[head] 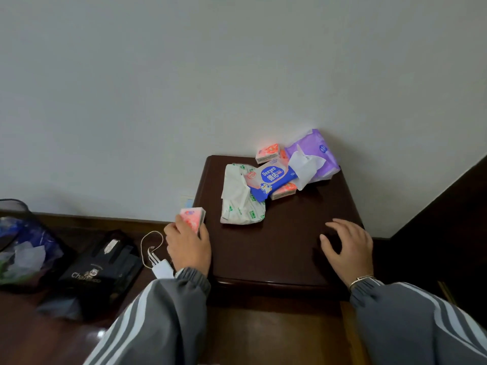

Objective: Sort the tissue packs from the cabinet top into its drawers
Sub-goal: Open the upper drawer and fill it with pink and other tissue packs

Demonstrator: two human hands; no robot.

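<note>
Tissue packs (271, 177) are lying unsorted on the cabinet (290, 241). Left fingers (181, 224) are grasping one pink pack (192, 217); right fingers (335, 224) are lying released.

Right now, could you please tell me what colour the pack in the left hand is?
The pack is pink and white; the head view shows it.

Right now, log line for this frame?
left hand: holds pink pack | right hand: open over cabinet top | pile of packs: at back

Three large tissue packs (271, 177) and at least three small pink packs (267, 153).
</note>
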